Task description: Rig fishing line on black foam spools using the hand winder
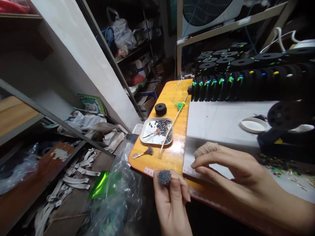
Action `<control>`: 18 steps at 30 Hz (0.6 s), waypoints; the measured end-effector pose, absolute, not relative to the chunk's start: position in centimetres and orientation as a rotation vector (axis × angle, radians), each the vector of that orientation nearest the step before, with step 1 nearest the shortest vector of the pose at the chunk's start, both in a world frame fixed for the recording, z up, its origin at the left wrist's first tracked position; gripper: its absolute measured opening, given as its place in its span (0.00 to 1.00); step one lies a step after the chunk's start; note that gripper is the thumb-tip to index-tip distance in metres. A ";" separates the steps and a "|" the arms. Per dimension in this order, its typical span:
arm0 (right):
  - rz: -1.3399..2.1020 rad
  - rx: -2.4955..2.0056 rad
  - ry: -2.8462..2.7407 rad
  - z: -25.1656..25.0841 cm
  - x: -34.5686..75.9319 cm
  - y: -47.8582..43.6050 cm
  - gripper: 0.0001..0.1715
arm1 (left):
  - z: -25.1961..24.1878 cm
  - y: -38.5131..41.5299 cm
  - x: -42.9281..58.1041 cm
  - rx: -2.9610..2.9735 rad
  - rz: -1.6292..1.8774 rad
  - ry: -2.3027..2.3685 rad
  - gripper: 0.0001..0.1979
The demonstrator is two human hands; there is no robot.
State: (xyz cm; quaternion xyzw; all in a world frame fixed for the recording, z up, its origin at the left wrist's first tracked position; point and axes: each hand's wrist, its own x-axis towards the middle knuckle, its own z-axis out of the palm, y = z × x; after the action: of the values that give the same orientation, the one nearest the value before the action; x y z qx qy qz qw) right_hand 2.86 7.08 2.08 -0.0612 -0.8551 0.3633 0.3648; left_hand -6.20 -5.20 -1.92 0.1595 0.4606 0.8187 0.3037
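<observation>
My left hand is closed on a dark grey bundle with a dotted, bristly top, below the table's front corner. To its right, my right hand hovers over the table edge, its thumb and forefinger brought near each other; whether something tiny sits between them is too small to tell. A tan wrap covers one of its fingers. On the orange table stands a white tray of small dark pieces and a tool with an orange part. A similar small bundle on a pale stem lies in front of it.
A thin stick leans across the tray's edge. Behind the tray sits a black spool. Rows of black discs with green line fill the right back, above a white lid. Clear plastic hangs at the left.
</observation>
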 end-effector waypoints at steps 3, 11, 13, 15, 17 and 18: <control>0.932 -0.136 -2.221 2.1 2.8 7.0 0.07 | -1.9 -5.4 -6.2 0.395 2.154 1.137 0.12; 0.962 -0.120 -2.240 2.3 2.8 6.6 0.06 | -1.9 -5.5 -6.4 0.378 2.112 1.046 0.10; 0.978 -0.116 -2.243 2.3 2.9 6.6 0.06 | -2.1 -5.4 -6.3 0.404 2.108 1.047 0.10; 0.988 -0.144 -2.239 2.2 2.8 6.6 0.05 | -2.4 -5.3 -6.2 0.458 2.153 1.103 0.10; 0.998 -0.190 -2.235 2.3 2.8 6.5 0.04 | -2.6 -5.2 -6.2 0.569 2.277 1.240 0.09; 1.013 -0.207 -2.234 2.4 2.7 6.5 0.05 | -2.6 -5.0 -6.1 0.658 2.352 1.321 0.08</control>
State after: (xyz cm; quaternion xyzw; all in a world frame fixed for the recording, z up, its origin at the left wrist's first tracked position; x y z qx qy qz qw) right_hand 2.75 6.48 2.41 -0.0794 -0.8556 0.3879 0.3335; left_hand -6.14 -5.05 -2.61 0.2330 0.4679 0.8330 0.1816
